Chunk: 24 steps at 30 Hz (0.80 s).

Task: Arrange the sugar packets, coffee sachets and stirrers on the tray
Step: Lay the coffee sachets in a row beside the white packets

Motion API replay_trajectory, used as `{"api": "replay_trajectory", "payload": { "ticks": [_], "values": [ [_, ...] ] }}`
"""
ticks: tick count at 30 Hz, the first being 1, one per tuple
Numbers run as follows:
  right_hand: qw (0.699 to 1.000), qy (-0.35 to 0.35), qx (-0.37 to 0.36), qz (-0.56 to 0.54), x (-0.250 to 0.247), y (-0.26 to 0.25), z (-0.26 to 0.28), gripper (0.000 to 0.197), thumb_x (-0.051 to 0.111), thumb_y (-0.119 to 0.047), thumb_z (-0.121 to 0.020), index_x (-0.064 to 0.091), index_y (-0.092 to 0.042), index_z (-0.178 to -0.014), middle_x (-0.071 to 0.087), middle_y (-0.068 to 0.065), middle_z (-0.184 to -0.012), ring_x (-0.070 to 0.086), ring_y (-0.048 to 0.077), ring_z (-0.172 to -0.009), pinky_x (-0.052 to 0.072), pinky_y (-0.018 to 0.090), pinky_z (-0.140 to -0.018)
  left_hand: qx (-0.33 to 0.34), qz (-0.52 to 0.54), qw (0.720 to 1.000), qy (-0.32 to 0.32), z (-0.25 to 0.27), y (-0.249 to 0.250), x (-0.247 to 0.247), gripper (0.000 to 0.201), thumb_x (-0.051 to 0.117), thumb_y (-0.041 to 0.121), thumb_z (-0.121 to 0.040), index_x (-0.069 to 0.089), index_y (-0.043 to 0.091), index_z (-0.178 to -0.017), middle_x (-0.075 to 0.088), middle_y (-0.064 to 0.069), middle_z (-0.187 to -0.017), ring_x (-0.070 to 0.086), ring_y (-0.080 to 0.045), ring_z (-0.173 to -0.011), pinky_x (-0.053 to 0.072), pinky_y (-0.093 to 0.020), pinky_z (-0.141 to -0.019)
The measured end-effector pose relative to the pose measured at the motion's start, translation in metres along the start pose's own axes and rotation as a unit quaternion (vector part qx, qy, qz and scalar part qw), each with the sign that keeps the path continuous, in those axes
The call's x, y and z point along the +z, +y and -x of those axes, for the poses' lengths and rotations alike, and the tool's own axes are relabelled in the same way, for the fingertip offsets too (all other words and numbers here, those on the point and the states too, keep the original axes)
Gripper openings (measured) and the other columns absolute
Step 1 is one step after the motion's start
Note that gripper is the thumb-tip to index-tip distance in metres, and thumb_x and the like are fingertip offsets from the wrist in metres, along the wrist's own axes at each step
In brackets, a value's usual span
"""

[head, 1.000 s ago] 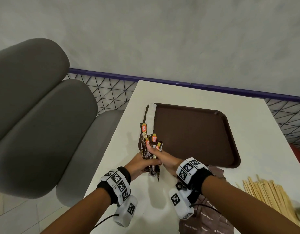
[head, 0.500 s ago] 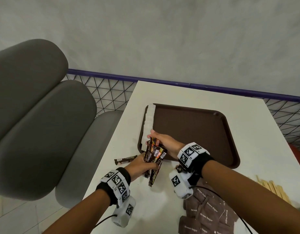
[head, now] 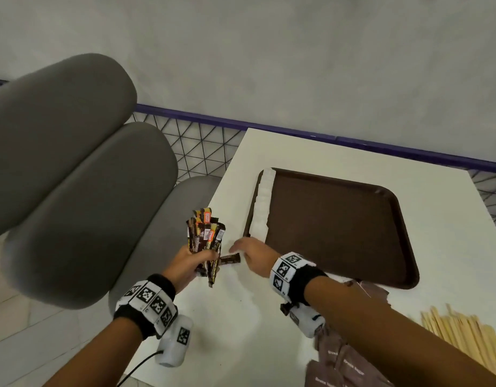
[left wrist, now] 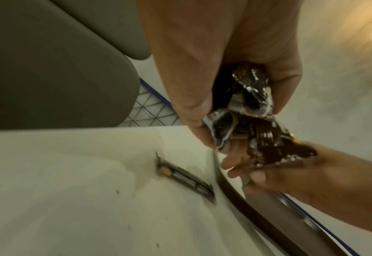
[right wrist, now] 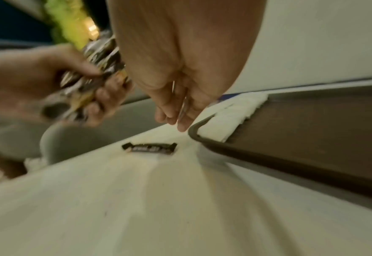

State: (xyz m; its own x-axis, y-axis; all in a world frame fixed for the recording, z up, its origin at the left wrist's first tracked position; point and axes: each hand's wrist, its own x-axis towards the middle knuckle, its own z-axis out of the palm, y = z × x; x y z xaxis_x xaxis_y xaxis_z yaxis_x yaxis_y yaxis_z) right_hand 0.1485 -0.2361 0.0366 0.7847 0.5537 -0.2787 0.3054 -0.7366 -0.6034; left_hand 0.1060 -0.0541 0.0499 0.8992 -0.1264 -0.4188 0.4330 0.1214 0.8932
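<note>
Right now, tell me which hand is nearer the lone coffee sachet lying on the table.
Right. The right hand hangs open just above the lone sachet; the left hand grips the sachet bundle beside it.

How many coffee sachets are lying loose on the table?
1. The loose coffee sachet lies on the white table near the tray corner; the bundle is in the left hand.

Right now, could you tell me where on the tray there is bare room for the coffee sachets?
The tray is bare across its floor, right of the white sugar packets lining its left edge. Off the tray it is crowded: brown sugar packets and stirrers near its front right corner, and one loose sachet by its front left corner.
</note>
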Motion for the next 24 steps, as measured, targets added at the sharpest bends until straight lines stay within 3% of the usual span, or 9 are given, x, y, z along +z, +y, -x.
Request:
{"api": "replay_trajectory", "payload": {
  "ticks": [2,4,7,10,13,15,18,21,24],
  "values": [
    [0.994,-0.058,-0.039,0.088,0.016,-0.004,-0.005,0.055,0.036,0.013,-0.085,0.042,-0.007,-0.136,0.031,0.014,-0.147,0.026,0.025,-0.138,0.021,0.029,-0.115,0.005,0.006,1.000,0.012,0.001,0.003,-0.012,0.029,0.069,0.011,-0.059,0.057,0.010,-0.086,0.063,-0.003,-0.071,0.064,-0.022,-0.074,0.052,-0.038,-0.070],
    [0.984,-0.078,-0.052,0.148,0.025,-0.003,-0.004,0.058,0.040,0.010,-0.086,0.033,-0.008,-0.141,0.026,0.015,-0.148,0.024,0.028,-0.138,0.021,0.033,-0.116,0.001,0.012,1.000,0.015,0.003,0.004,-0.017,0.036,0.073,0.012,-0.055,0.058,0.009,-0.087,0.065,-0.004,-0.071,0.066,-0.023,-0.071,0.054,-0.039,-0.072],
    [0.977,-0.049,-0.067,0.197,0.031,0.000,0.003,0.051,0.041,0.005,-0.089,0.034,-0.003,-0.139,0.036,0.019,-0.140,0.034,0.033,-0.129,0.028,0.038,-0.110,-0.011,0.009,1.000,0.014,0.005,0.000,-0.017,0.045,0.077,0.018,-0.049,0.059,0.005,-0.089,0.069,-0.010,-0.075,0.066,-0.028,-0.074,0.052,-0.046,-0.082],
    [0.972,-0.029,-0.087,0.216,0.034,0.007,0.010,0.047,0.040,0.011,-0.086,0.040,0.002,-0.132,0.046,0.024,-0.125,0.044,0.039,-0.113,0.040,0.046,-0.096,-0.018,0.007,1.000,-0.002,0.003,-0.003,-0.010,0.056,0.078,0.021,-0.049,0.058,0.004,-0.098,0.069,-0.011,-0.082,0.065,-0.029,-0.084,0.050,-0.052,-0.090],
    [0.976,-0.022,-0.059,0.207,0.031,0.018,0.020,0.046,0.040,0.009,-0.086,0.041,-0.003,-0.130,0.045,0.019,-0.123,0.043,0.034,-0.111,0.040,0.041,-0.090,-0.023,0.003,1.000,-0.011,-0.001,-0.005,-0.002,0.049,0.075,0.014,-0.056,0.057,0.009,-0.102,0.067,-0.006,-0.082,0.063,-0.031,-0.093,0.049,-0.053,-0.091],
    [0.990,0.013,-0.019,0.136,0.024,0.025,0.028,0.039,0.045,0.001,-0.085,0.046,-0.007,-0.124,0.048,0.013,-0.120,0.042,0.026,-0.111,0.038,0.031,-0.087,-0.029,-0.006,1.000,-0.008,-0.004,-0.005,0.002,0.053,0.076,0.018,-0.052,0.057,0.013,-0.102,0.067,-0.004,-0.083,0.061,-0.030,-0.096,0.046,-0.050,-0.091],
    [0.993,0.097,0.055,-0.037,0.008,0.032,0.040,0.026,0.054,-0.011,-0.082,0.055,-0.013,-0.108,0.052,0.001,-0.101,0.045,0.015,-0.093,0.034,0.019,-0.078,-0.036,-0.014,0.999,-0.001,-0.008,-0.004,0.007,0.051,0.075,0.018,-0.053,0.058,0.017,-0.101,0.063,-0.005,-0.089,0.058,-0.025,-0.094,0.045,-0.041,-0.081],
    [0.955,0.191,0.108,-0.198,-0.006,0.039,0.047,0.013,0.059,-0.008,-0.082,0.058,-0.021,-0.087,0.059,0.003,-0.083,0.050,0.013,-0.071,0.041,0.014,-0.063,-0.034,-0.009,0.999,0.006,-0.011,-0.005,0.013,0.044,0.069,0.014,-0.059,0.057,0.017,-0.101,0.062,-0.004,-0.089,0.056,-0.023,-0.091,0.044,-0.036,-0.074],
    [0.908,0.233,0.143,-0.316,-0.017,0.046,0.047,0.024,0.052,0.000,-0.086,0.056,-0.023,-0.079,0.064,0.006,-0.073,0.054,0.008,-0.058,0.041,0.012,-0.051,-0.029,-0.006,1.000,0.007,-0.011,-0.005,0.020,0.043,0.068,0.014,-0.059,0.058,0.017,-0.101,0.062,-0.004,-0.090,0.055,-0.022,-0.090,0.042,-0.035,-0.074]
  ]
}}
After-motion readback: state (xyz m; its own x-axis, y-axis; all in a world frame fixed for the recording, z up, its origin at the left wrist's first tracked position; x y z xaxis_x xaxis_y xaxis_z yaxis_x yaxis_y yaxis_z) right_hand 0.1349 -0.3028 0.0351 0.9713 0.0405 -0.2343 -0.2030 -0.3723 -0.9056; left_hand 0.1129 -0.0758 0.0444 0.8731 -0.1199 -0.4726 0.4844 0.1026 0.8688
